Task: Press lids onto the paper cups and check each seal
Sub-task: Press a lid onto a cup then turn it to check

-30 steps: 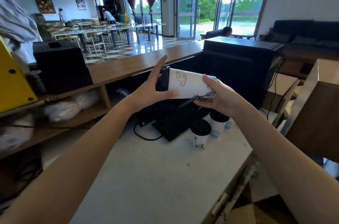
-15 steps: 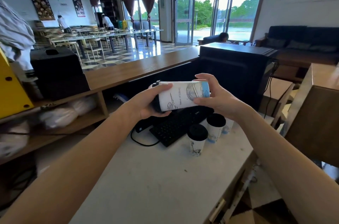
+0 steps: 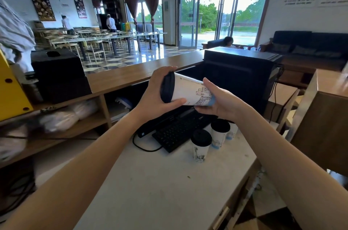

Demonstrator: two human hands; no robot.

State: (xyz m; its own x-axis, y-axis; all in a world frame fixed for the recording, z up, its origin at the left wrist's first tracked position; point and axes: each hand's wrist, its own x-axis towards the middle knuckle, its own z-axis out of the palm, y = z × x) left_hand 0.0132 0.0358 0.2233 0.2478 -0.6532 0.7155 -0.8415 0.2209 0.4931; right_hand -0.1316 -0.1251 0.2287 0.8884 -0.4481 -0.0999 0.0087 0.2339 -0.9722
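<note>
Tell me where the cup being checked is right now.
In the head view, the lidded cup lies sideways mid-frame between the left hand and right hand, above the keyboard.

White counter (image 3: pixel 150 192) with lidded cups (image 3: pixel 201 145) (upright) beside keyboard (image 3: pixel 178 131)

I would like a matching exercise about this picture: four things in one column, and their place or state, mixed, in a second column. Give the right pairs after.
Things
1. white paper cup with line drawing
2. black computer keyboard
3. nearest black-lidded paper cup
4. yellow box

Places or states
A. on the wooden shelf at far left
B. upright on the white counter
C. held sideways by left hand and right hand
D. flat behind the standing cups

Pairs: 1-C, 2-D, 3-B, 4-A
</note>
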